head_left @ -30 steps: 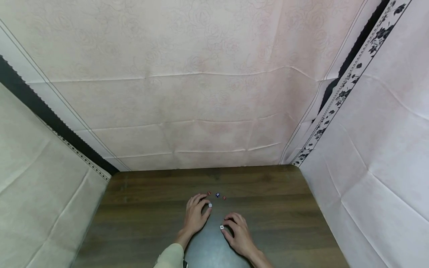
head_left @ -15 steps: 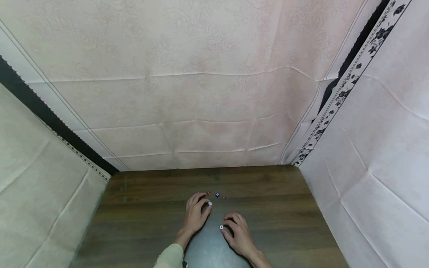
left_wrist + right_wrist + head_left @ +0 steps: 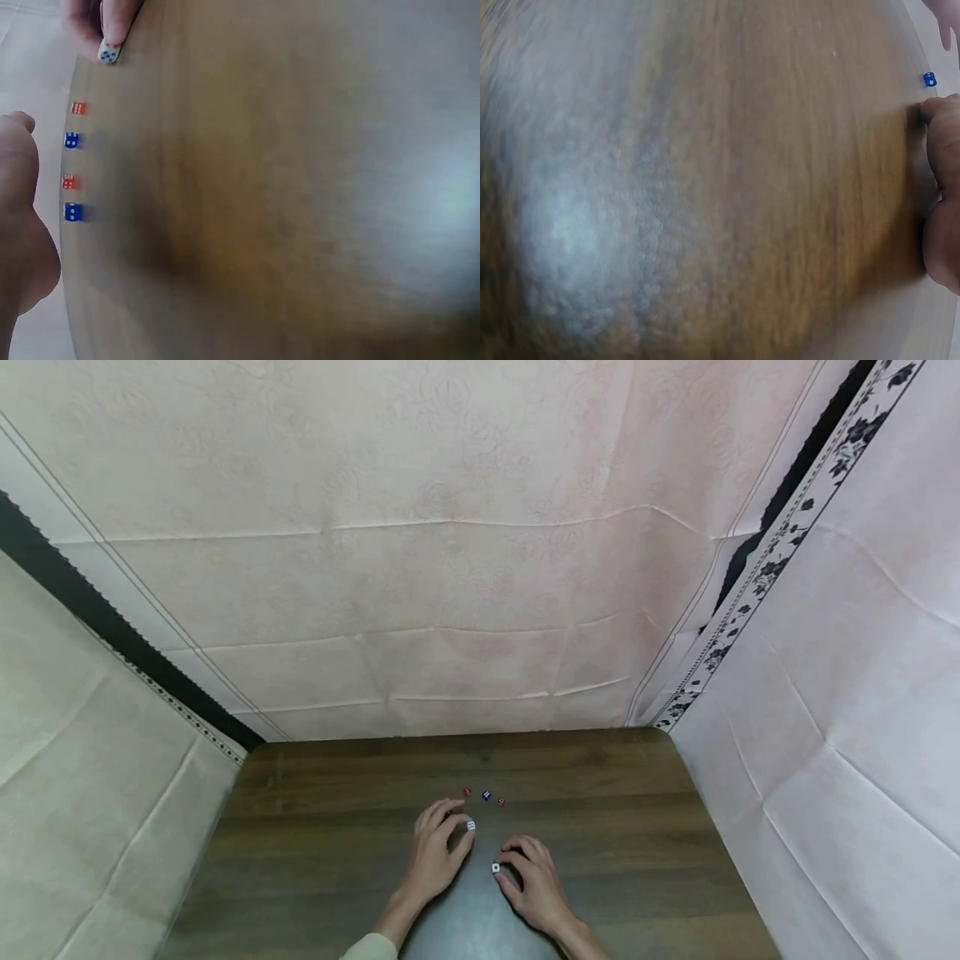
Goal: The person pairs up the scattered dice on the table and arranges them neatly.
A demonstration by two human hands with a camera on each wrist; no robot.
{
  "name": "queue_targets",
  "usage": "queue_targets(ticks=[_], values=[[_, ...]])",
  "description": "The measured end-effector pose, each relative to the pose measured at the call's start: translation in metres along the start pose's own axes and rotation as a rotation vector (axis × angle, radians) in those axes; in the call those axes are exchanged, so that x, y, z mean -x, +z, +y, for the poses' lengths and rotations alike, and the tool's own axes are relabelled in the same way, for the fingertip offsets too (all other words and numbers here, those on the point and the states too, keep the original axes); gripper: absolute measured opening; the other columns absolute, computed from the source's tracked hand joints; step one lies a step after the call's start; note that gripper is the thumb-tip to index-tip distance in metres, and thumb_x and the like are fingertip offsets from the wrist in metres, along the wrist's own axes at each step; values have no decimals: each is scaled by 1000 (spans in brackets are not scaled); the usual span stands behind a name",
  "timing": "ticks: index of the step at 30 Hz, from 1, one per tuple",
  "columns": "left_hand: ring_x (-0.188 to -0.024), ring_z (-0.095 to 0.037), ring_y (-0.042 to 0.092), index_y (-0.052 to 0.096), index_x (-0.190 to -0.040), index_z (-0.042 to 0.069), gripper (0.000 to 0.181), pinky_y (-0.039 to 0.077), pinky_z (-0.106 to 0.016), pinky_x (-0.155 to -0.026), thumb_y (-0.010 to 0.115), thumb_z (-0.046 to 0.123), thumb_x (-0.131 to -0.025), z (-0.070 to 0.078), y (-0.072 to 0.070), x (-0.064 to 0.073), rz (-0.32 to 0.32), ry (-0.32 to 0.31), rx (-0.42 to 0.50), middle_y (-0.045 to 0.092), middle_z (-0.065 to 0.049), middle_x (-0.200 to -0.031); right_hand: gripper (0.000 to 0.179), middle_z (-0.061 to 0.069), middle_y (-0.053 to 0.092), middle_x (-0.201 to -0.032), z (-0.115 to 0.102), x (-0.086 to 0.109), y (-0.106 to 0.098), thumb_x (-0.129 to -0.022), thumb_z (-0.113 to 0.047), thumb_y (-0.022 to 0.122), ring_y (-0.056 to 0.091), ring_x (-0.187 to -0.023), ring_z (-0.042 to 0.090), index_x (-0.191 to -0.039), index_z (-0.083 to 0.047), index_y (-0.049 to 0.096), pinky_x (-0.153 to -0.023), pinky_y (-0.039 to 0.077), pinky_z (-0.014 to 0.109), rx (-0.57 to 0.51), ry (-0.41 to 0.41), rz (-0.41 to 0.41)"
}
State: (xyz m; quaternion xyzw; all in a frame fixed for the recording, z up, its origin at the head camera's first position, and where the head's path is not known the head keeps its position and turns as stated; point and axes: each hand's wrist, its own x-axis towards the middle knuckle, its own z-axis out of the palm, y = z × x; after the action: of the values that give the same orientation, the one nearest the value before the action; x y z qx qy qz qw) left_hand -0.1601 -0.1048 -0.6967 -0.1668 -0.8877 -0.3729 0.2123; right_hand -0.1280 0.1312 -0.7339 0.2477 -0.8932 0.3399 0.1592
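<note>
My left hand (image 3: 433, 856) pinches a small white die (image 3: 471, 825) between thumb and index finger, over the middle of the table. To the right and nearer the body, my right hand (image 3: 534, 885) holds a second white die (image 3: 496, 867) at its thumb and fingertip. In the left wrist view this die (image 3: 109, 52) shows dark dots on one face. Beyond the left fingertips stand a red die (image 3: 467, 792), a blue die (image 3: 487, 795) and another red die (image 3: 502, 802). The left wrist view shows a further blue die (image 3: 73, 212) at the end of that row.
The brown wood-grain table (image 3: 315, 843) carries everything and ends at a back edge just beyond the dice. Pale cloth hangs behind it (image 3: 450, 610), with more cloth on the left (image 3: 97, 793) and right (image 3: 847, 760). A bright glare (image 3: 574, 240) lies on the tabletop.
The left hand, still holding its white die, has moved a little away from the dice row, toward the body. The right hand and the row of dice look unchanged.
</note>
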Motion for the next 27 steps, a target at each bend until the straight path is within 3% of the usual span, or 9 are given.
queue_targets(ticks=[8, 14, 20, 27], values=[[-128, -33, 71, 83, -110, 17, 19, 55, -66, -108, 93, 15, -94, 12, -4, 28, -45, -12, -3, 80, -9, -131, 19, 2, 75, -124, -2, -1, -2, -93, -20, 95, 67, -126, 25, -107, -22, 83, -106, 53, 57, 1, 5, 9], [-123, -26, 73, 83, -108, 16, 20, 57, -60, -104, 95, 16, -92, 13, 4, 46, -50, 47, -17, 82, -5, -124, 19, 4, 76, -123, -2, -3, -4, -92, -19, 96, 68, -125, 27, -107, -20, 83, -107, 53, 58, 2, -4, 18], [-130, -29, 72, 84, -108, 18, 18, 54, -69, -115, 95, 20, -93, 13, 13, 53, -98, -2, -16, 82, -2, -125, 18, 3, 76, -125, -4, -2, -4, -95, -20, 94, 67, -129, 28, -109, -21, 83, -110, 52, 60, -24, 30, -4], [-132, -32, 71, 85, -109, 18, 19, 51, -74, -117, 95, 22, -93, 14, 19, 55, -126, -21, -24, 81, -1, -126, 18, 3, 75, -126, -5, -1, -3, -96, -21, 93, 67, -131, 27, -110, -22, 83, -111, 52, 61, -22, 52, -21]])
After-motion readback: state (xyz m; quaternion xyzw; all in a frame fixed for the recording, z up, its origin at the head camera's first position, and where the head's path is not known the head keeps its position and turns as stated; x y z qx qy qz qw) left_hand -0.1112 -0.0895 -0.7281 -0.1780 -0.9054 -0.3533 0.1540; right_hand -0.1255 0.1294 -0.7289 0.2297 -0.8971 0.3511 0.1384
